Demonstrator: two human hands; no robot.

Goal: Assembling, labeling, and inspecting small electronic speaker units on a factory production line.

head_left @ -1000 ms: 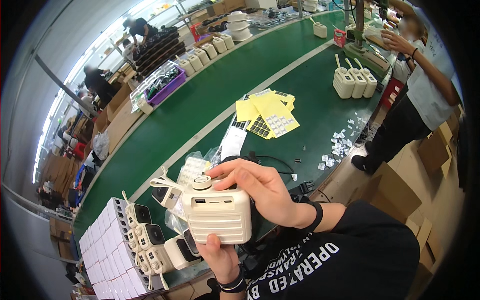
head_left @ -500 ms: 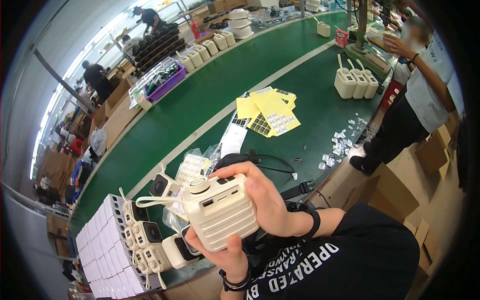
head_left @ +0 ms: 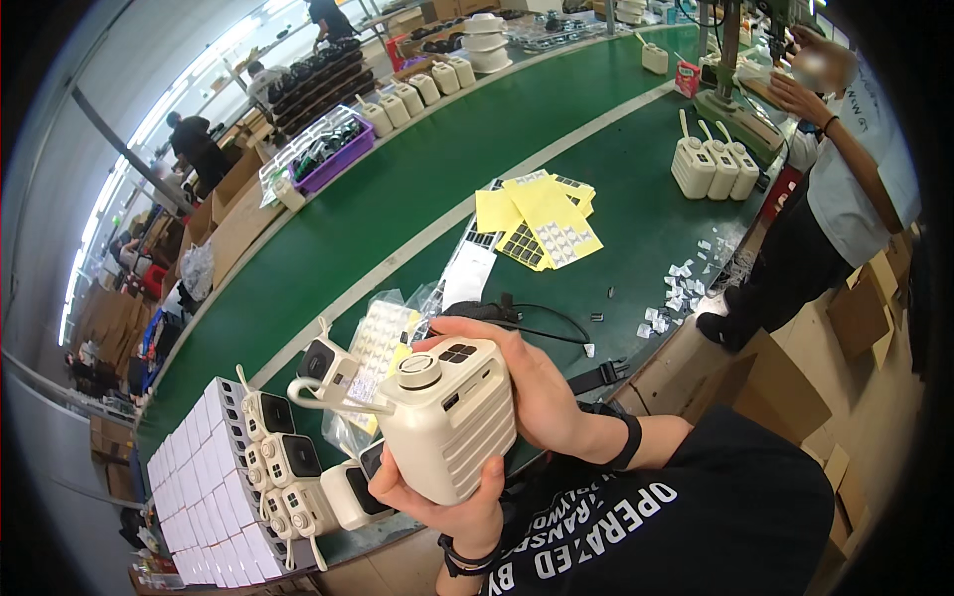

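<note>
Holding: cream unit (head_left: pixel 447 427), ribbed, with a round knob and a looped strap, was kept up off the belt, close to the chest and tilted.
Left hand (head_left: pixel 452 512): cupped the unit from below, fingers curled tight around its lower corner.
Right hand (head_left: pixel 542 387): wrapped over the far side and top, fingers closed on the casing, thumb laid along the upper edge.
Done, by the look of it: lay in a row just left of the hands, several like units (head_left: pixel 288 462) with dark faces, packed beside a block of white boxes (head_left: pixel 199 487); seemed handled already.
Left, by the look of it: stood apart at the far right of the green belt (head_left: pixel 397 219), three more units (head_left: pixel 715 169); others sat in rows farther up. Could not tell how many awaited handling.
Nearby: lay between hands and belt centre, a bag of clear pads (head_left: pixel 383 338) and a black cable (head_left: pixel 527 313); yellow sheets (head_left: pixel 542 214) beyond.
Co-worker (head_left: pixel 845 169): stood at the right edge, hands busy at another station.
</note>
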